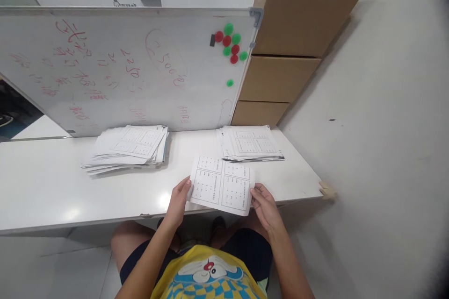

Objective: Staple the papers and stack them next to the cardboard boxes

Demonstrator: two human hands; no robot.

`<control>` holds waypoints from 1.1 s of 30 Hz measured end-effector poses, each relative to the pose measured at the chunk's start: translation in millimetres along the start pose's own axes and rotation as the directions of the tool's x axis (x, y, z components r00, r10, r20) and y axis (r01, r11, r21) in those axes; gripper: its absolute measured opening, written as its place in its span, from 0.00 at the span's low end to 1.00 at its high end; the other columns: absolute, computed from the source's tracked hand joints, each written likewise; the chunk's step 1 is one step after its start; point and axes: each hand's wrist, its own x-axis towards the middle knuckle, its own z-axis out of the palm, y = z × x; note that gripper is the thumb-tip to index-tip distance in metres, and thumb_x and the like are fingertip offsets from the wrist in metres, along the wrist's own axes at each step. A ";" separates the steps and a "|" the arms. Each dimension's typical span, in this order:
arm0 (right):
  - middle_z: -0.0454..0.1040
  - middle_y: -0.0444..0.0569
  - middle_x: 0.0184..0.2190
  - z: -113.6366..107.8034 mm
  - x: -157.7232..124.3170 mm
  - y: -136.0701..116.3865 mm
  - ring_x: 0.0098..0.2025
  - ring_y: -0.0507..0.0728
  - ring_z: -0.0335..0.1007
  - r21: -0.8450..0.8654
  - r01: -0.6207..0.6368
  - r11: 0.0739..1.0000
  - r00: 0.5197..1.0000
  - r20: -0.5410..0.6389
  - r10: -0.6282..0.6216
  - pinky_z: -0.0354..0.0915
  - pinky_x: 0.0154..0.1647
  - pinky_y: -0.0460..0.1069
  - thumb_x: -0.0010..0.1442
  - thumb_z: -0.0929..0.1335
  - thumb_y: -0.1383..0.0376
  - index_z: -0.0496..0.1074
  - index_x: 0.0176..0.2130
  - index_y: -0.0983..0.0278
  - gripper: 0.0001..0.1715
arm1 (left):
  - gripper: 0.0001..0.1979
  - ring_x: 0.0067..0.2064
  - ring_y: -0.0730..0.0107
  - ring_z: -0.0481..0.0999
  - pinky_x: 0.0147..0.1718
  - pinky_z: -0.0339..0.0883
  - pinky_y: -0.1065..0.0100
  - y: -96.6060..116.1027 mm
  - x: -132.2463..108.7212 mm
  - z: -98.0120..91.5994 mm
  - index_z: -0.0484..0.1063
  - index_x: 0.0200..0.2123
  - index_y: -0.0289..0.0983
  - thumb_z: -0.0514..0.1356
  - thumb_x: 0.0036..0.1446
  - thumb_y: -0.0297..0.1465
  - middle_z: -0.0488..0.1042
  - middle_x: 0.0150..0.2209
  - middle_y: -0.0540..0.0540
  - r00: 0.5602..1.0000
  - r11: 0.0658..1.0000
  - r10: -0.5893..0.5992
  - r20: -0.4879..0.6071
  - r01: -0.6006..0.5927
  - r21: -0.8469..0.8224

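Printed sheet (221,189): held at six o'clock in view; probably light, floppy, easily creased
Left hand (178,200): pinching nine-o'clock edge
Right hand (265,204): pinching three-o'clock edge
Sheet hold: best at opposite edges, lightly

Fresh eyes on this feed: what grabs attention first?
The bright yellow shirt at the bottom centre jumps out, then the red and green discs near the right edge of the whiteboard. Above the shirt, the left hand and right hand hold a printed sheet by its sides.
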 end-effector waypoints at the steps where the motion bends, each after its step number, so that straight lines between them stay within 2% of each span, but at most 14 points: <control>1: 0.77 0.42 0.30 -0.5 1.0 0.2 0.32 0.53 0.71 -0.020 0.008 1.000 1.000 0.007 -0.008 0.67 0.31 0.45 0.42 0.78 0.58 0.74 0.34 0.59 0.19 | 0.22 0.42 0.61 0.75 0.44 0.67 0.64 1.4 0.1 -0.1 0.75 0.45 0.36 0.59 0.55 0.46 0.78 0.41 0.43 1.000 1.000 -0.018 0.007 0.018 0.017; 5: 0.79 0.44 0.37 -1.2 1.7 0.6 0.39 0.56 0.73 -0.098 0.045 0.994 0.999 0.031 -0.042 0.68 0.38 0.47 0.47 0.76 0.56 0.74 0.37 0.57 0.17 | 0.19 0.32 0.68 0.71 0.33 0.64 0.69 -4.5 -3.1 7.2 0.75 0.32 0.35 0.61 0.50 0.47 0.75 0.28 0.49 0.999 0.996 -0.010 -0.043 0.013 0.085; 9: 0.78 0.47 0.47 -2.2 -4.5 -3.7 0.49 0.61 0.72 -0.160 0.008 0.987 0.993 0.115 0.011 0.68 0.48 0.53 0.51 0.73 0.53 0.74 0.45 0.56 0.22 | 0.18 0.28 0.72 0.66 0.28 0.60 0.72 -12.6 -8.8 21.3 0.71 0.26 0.35 0.63 0.49 0.46 0.69 0.23 0.52 0.989 0.995 0.010 -0.147 0.005 0.100; 12: 0.79 0.51 0.45 -8.6 -7.4 -10.0 0.48 0.65 0.73 -0.245 -0.027 0.969 0.996 0.076 0.047 0.68 0.49 0.57 0.49 0.74 0.52 0.76 0.44 0.59 0.24 | 0.17 0.29 0.73 0.65 0.29 0.59 0.72 -13.5 -12.5 27.1 0.69 0.25 0.36 0.63 0.50 0.45 0.67 0.24 0.52 0.993 0.987 0.050 -0.103 -0.033 0.160; 15: 0.80 0.52 0.41 -19.8 -4.7 -19.5 0.47 0.67 0.74 -0.308 0.014 0.951 1.000 0.012 -0.010 0.68 0.49 0.60 0.45 0.75 0.51 0.78 0.39 0.61 0.23 | 0.20 0.28 0.73 0.64 0.28 0.58 0.72 -12.0 -13.7 28.4 0.67 0.23 0.36 0.58 0.55 0.47 0.66 0.23 0.52 0.997 0.972 0.067 -0.038 -0.057 0.229; 17: 0.81 0.52 0.38 -26.2 -1.2 -27.6 0.46 0.66 0.74 -0.344 0.062 0.937 0.998 -0.009 -0.069 0.68 0.49 0.60 0.43 0.76 0.52 0.79 0.37 0.60 0.22 | 0.20 0.31 0.70 0.67 0.31 0.61 0.71 -11.3 -12.6 29.0 0.69 0.26 0.36 0.55 0.57 0.47 0.69 0.26 0.50 0.998 0.971 0.062 0.033 -0.068 0.231; 19: 0.81 0.51 0.38 -29.5 1.8 -35.6 0.45 0.65 0.74 -0.372 0.109 0.922 0.993 -0.001 -0.118 0.68 0.48 0.60 0.42 0.77 0.53 0.79 0.37 0.60 0.22 | 0.17 0.38 0.65 0.71 0.39 0.65 0.68 -12.2 -10.0 30.9 0.73 0.36 0.37 0.56 0.58 0.45 0.74 0.35 0.46 0.986 0.975 0.074 0.150 -0.103 0.196; 21: 0.80 0.50 0.39 -30.0 4.1 -41.5 0.45 0.65 0.73 -0.385 0.155 0.910 0.988 0.038 -0.152 0.67 0.49 0.59 0.44 0.76 0.53 0.78 0.39 0.60 0.23 | 0.18 0.45 0.61 0.73 0.47 0.65 0.63 -15.8 -6.4 34.5 0.73 0.44 0.37 0.57 0.58 0.43 0.75 0.43 0.43 0.967 0.971 0.110 0.228 -0.153 0.183; 24: 0.80 0.50 0.41 -29.9 8.2 -41.4 0.47 0.64 0.72 -0.365 0.222 0.904 0.974 0.038 -0.224 0.66 0.50 0.58 0.46 0.75 0.53 0.76 0.42 0.61 0.24 | 0.17 0.47 0.59 0.73 0.49 0.65 0.60 -26.9 0.2 42.3 0.74 0.46 0.37 0.54 0.60 0.41 0.76 0.44 0.42 0.960 0.942 0.186 0.207 -0.235 0.240; 26: 0.80 0.50 0.39 -32.5 12.4 -33.7 0.46 0.63 0.72 -0.353 0.262 0.898 0.956 -0.029 -0.291 0.65 0.50 0.58 0.46 0.75 0.52 0.76 0.40 0.61 0.23 | 0.16 0.47 0.59 0.74 0.48 0.66 0.59 -36.9 4.4 48.3 0.74 0.46 0.38 0.52 0.62 0.39 0.77 0.44 0.42 0.945 0.907 0.269 0.187 -0.314 0.280; 30: 0.79 0.48 0.35 -45.2 18.2 -6.7 0.42 0.61 0.72 -0.374 0.311 0.874 0.920 -0.112 -0.375 0.64 0.50 0.57 0.45 0.75 0.54 0.76 0.35 0.61 0.19 | 0.14 0.48 0.62 0.74 0.50 0.66 0.59 -58.6 9.3 57.5 0.75 0.45 0.39 0.52 0.62 0.33 0.76 0.45 0.42 0.848 0.790 0.455 0.271 -0.525 0.316; 33: 0.79 0.48 0.34 -55.9 15.0 9.1 0.40 0.62 0.72 -0.409 0.290 0.865 0.925 -0.114 -0.364 0.64 0.49 0.58 0.46 0.73 0.53 0.76 0.34 0.61 0.17 | 0.16 0.51 0.61 0.72 0.52 0.65 0.57 -73.4 9.2 60.1 0.72 0.49 0.39 0.54 0.58 0.28 0.74 0.49 0.41 0.813 0.754 0.449 0.370 -0.567 0.331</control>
